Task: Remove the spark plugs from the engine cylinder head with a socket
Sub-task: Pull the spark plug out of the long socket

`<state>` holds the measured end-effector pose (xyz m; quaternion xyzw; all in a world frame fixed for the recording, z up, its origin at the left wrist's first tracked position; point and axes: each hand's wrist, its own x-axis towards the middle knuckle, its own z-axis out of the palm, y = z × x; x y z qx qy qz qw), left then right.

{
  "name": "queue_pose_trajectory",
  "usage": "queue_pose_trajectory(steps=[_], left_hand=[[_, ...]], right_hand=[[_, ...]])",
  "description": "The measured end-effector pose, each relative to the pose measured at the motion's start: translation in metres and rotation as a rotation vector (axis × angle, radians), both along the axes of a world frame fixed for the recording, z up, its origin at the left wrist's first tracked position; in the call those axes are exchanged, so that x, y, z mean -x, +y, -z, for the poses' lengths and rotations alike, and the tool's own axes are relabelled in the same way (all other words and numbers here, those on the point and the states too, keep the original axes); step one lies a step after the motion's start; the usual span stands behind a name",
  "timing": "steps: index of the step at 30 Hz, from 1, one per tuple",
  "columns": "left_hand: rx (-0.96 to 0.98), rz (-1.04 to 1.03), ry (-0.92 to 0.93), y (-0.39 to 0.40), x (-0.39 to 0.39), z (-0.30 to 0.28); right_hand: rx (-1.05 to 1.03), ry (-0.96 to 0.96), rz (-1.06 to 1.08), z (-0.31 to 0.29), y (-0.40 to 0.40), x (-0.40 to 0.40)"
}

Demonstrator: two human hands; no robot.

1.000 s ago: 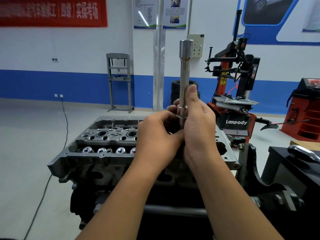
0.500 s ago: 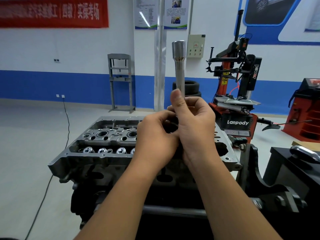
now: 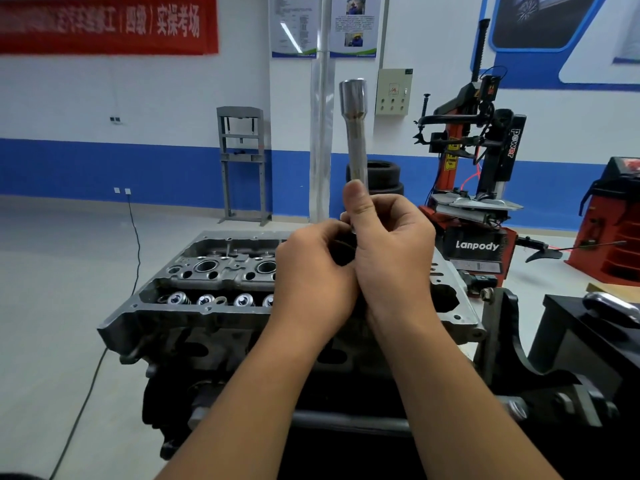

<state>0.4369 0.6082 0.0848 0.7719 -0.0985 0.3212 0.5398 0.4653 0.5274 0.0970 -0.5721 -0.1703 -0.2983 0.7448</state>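
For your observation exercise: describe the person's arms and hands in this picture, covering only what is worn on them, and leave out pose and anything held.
Both forearms come up from the bottom edge and are bare: no sleeves show in the frame. The left hand and the right hand wear no gloves. No watch, bracelet or wristband shows on either wrist, and no ring shows on the fingers that can be seen. Some fingers are hidden, so a ring there cannot be ruled out.

The socket (image 3: 354,133) is shiny smooth metal. The engine head (image 3: 221,271) is dull gray metal that looks rough, with shiny little metal rings inside. The tire machine (image 3: 474,188) is glossy red and black. The floor (image 3: 69,271) is smooth.
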Motion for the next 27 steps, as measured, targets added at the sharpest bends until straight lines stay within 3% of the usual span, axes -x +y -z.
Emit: queue_pose_trajectory(steps=[5,9,13,19,27], left_hand=[[-0.074,0.158,0.030,0.0005,0.0027,-0.0021],[-0.026,0.030,0.012,-0.0008,-0.0009,0.0003],[-0.041,-0.034,0.013,-0.0007,-0.0010,0.0007],[-0.111,0.192,0.073,0.0043,0.0022,-0.0046],[-0.045,0.032,0.032,0.0018,-0.0015,0.0000]], right_hand=[[0.004,-0.010,0.096,-0.0011,0.0002,-0.0004],[-0.003,0.021,0.032,-0.0026,0.0004,0.0027],[0.058,-0.132,0.220,0.0010,0.0032,0.0080],[0.070,-0.057,0.237,-0.0039,-0.0029,0.0036],[0.097,-0.150,0.222,-0.0081,-0.0052,0.0069]])
